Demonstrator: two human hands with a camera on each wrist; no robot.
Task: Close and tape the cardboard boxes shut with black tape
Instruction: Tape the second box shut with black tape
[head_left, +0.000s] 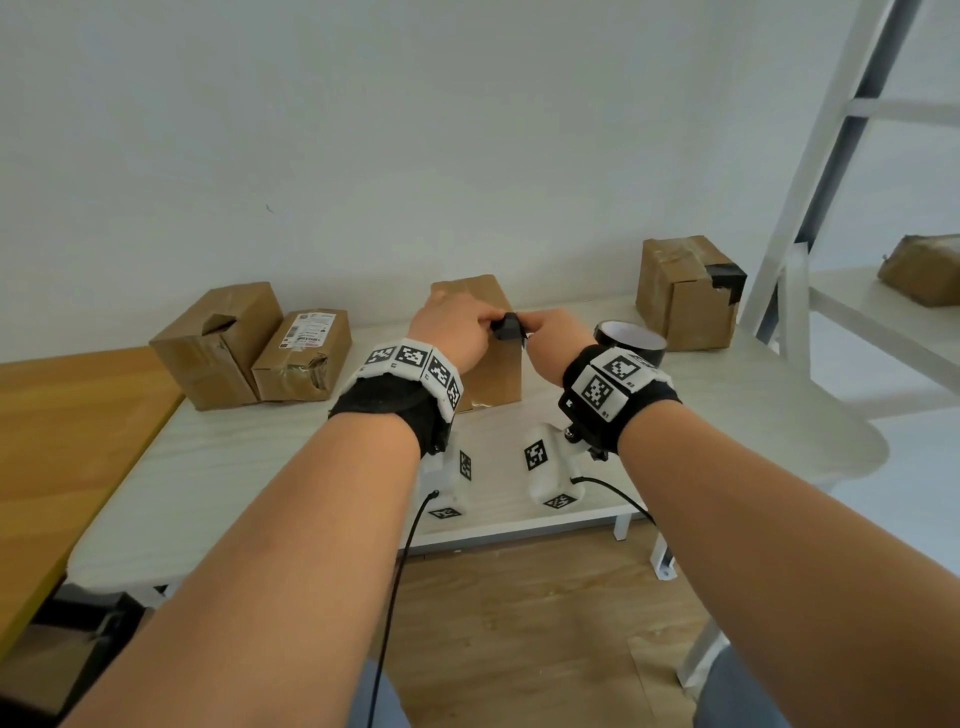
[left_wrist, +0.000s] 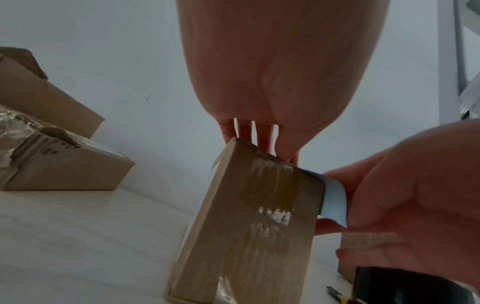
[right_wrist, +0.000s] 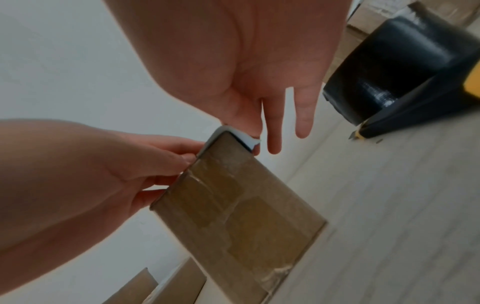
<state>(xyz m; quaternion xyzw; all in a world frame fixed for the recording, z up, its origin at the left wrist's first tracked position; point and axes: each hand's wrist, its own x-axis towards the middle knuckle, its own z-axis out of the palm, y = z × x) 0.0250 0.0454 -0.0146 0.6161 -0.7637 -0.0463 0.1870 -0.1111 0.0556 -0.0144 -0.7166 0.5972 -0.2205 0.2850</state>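
Observation:
A tall cardboard box (head_left: 493, 374) stands on the white table (head_left: 270, 467) in front of me. My left hand (head_left: 457, 332) lies on its top with fingers laid flat (left_wrist: 259, 139). A short strip of black tape (head_left: 506, 327) is folded over the box's top right corner; it looks pale and shiny in the wrist views (left_wrist: 333, 201) (right_wrist: 233, 133). My right hand (head_left: 548, 338) pinches this strip against the corner between thumb and forefinger, the other fingers (right_wrist: 302, 115) straight. The black tape roll (head_left: 631, 340) stands just right of the box.
Two torn boxes (head_left: 223, 343) (head_left: 301, 353) sit at the back left. At the back right stands a box (head_left: 685, 291) with black tape on it. A yellow and black knife (right_wrist: 441, 102) lies by the roll. A white shelf frame (head_left: 831, 156) rises on the right, a wooden table (head_left: 62, 441) on the left.

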